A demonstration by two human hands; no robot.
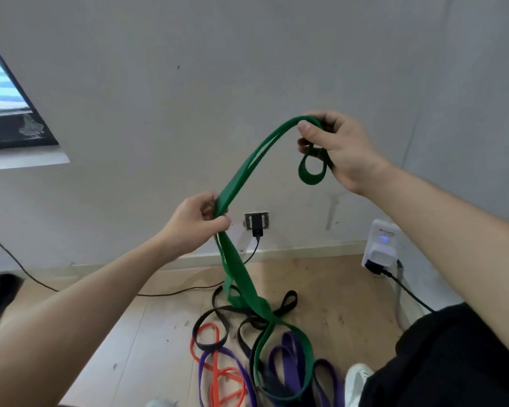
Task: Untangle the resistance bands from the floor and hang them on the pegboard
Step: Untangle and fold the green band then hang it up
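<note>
A wide green resistance band (241, 174) arches between both hands in front of the wall. My right hand (335, 148) grips its upper end, and a short loop of green hangs below the fingers. Lower and to the left, my left hand (194, 221) pinches the band at mid-length. From there the green band drops to the floor, where its lower loop lies in a tangle with black bands (215, 315), purple bands (288, 356) and an orange band (218, 374). No pegboard is in view.
A wall socket with a black plug (256, 223) and cable sits low on the wall. A white plugged-in device (381, 245) stands at the right. A dark window frame (15, 124) is at the left, and a white shoe (356, 380) is on the wooden floor.
</note>
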